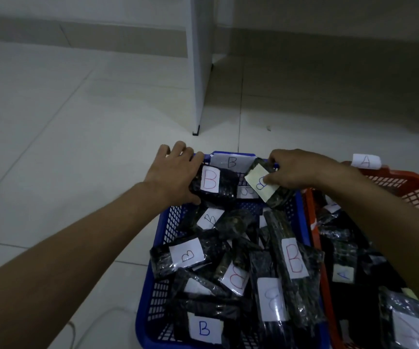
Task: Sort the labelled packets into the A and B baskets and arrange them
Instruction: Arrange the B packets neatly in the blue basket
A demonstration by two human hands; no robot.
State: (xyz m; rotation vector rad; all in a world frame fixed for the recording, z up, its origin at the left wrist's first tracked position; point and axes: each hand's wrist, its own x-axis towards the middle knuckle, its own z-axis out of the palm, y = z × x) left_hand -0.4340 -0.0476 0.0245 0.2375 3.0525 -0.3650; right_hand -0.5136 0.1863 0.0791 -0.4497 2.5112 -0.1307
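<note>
A blue basket (168, 222) tagged B is filled with several dark packets with white B labels. My left hand (175, 170) grips one B packet (218, 185) at the basket's far left corner, thumb under it, fingers over the rim. My right hand (296, 170) pinches another B packet (266, 187) with a yellowish label at the far right of the blue basket. To the right stands an orange basket (404, 187) tagged A (365, 161), holding dark packets with A labels (343, 273).
Both baskets stand on a pale tiled floor. A white panel leg (198, 71) with a black foot rises just beyond the blue basket. A thin white cable (77, 331) lies on the floor at the lower left.
</note>
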